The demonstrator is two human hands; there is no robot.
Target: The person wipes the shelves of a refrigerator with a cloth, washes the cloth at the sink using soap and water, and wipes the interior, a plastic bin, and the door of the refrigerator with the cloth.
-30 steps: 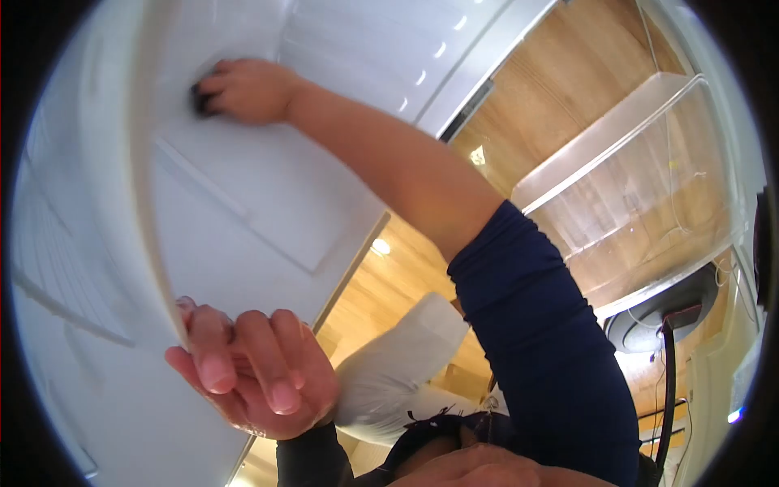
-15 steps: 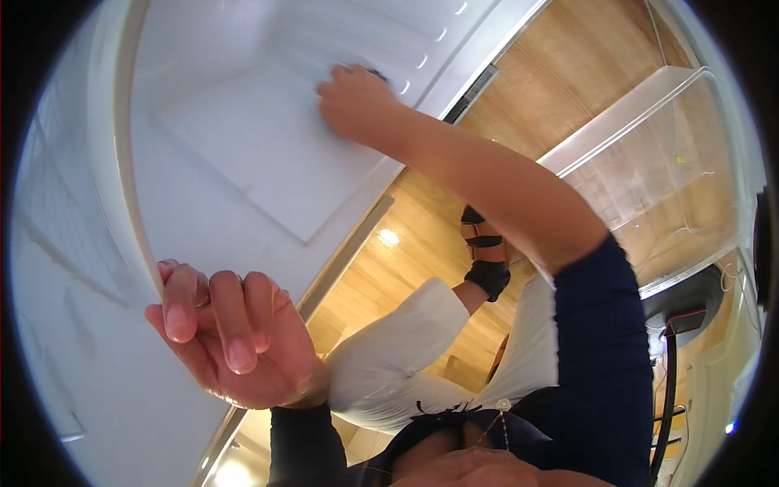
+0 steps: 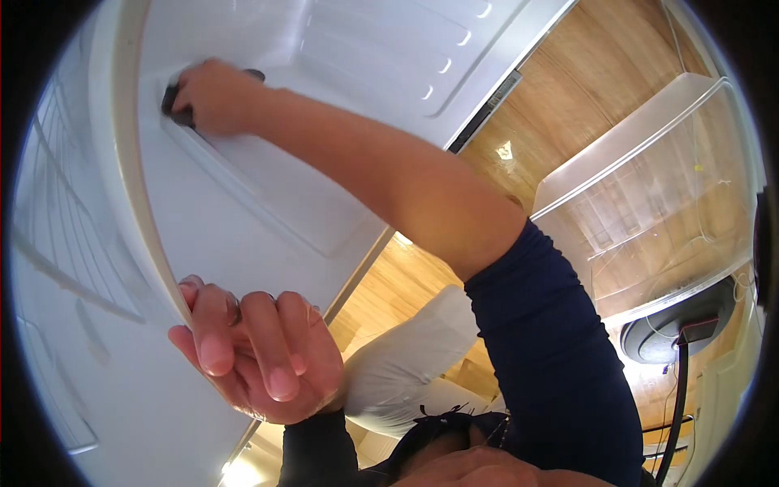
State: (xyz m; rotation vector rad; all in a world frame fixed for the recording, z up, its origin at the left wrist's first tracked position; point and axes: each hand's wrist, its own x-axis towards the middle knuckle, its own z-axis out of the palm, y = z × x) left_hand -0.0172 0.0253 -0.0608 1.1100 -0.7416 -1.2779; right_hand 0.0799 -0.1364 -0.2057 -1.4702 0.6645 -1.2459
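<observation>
A dark object (image 3: 180,105) lies under the right hand (image 3: 217,96), one end jutting beyond the fingertips and another bit showing past the knuckles (its full shape is hidden). That hand is curled closed over it, pressed close to a white molded surface (image 3: 268,195) that spreads below the hand. Right of the hand rises a grooved white wall (image 3: 373,73). Nearer the body, the left hand (image 3: 268,353) is half open, fingers loosely bent, at a pale curved rim (image 3: 122,130); I cannot tell whether it grips. Well right of the right hand stands a clear bin (image 3: 649,195).
</observation>
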